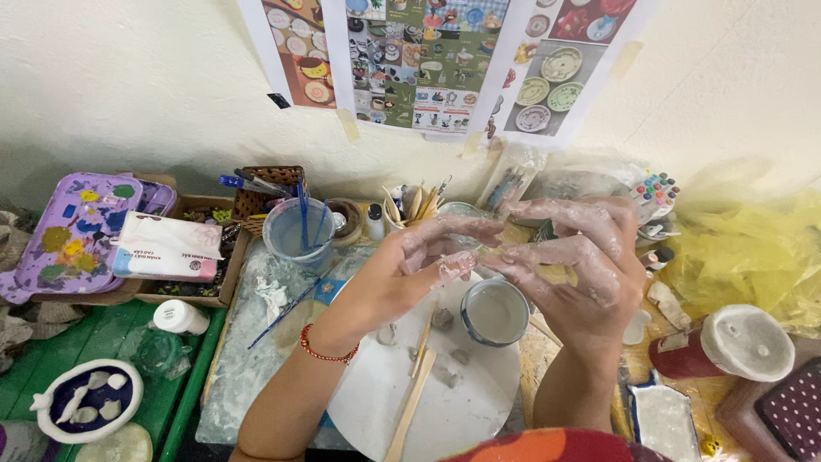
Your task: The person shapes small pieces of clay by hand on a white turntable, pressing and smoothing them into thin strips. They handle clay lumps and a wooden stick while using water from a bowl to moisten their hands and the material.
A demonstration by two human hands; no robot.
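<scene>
Pale wet clay coats both hands, and a small lump of clay point(451, 267) is pinched between the fingertips of the left hand point(402, 274), held in the air above the round white turntable point(376, 402) and just beside the small bowl of slip point(496, 312). The right hand point(581, 257) is brought up against it from the other side, its fingers spread and lightly curved, closed on nothing that can be seen; whether its fingertips actually touch the lump cannot be told.

For shaping so small a piece, light, even pressure from the pads is judged best, with the lump turned a little at a time so that no side is thinned. The fingers look wet enough already; more slip would likely make the piece slump.

Both forearms are raised from below, wrists bent inward so the fingertips meet at the middle. A red bead bracelet point(327, 351) is worn on the left wrist. Wooden modelling sticks point(412, 389) and small clay scraps point(443, 320) are left on the turntable beneath.
</scene>
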